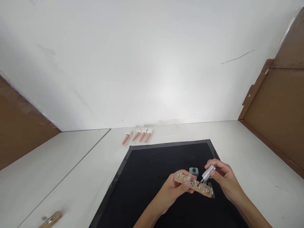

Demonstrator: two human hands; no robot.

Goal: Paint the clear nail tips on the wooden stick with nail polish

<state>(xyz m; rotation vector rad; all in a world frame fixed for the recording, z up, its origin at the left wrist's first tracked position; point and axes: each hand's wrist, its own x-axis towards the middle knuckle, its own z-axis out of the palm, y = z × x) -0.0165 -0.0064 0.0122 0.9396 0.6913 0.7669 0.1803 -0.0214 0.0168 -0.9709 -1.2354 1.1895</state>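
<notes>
My left hand (174, 190) grips a narrow wooden strip (204, 192) near its left end. Round silvery mounts and clear nail tips line the strip, which slants down to the right. Between the fingers of my right hand (224, 177) is a silver cap with a thin brush (209, 172), its bristles pointing down at the strip's middle. Whether the brush touches a nail tip is too small to tell. Just behind the strip, a green bottle (193, 171) with a dark open neck stands on the black mat (152, 167).
Several bottles with pink handles and white ends (143, 134) lie behind the mat on the white table (71, 186). Another wooden strip (51, 220) is at the lower left. Cardboard panels (277, 104) flank both sides, and a white wall rises behind.
</notes>
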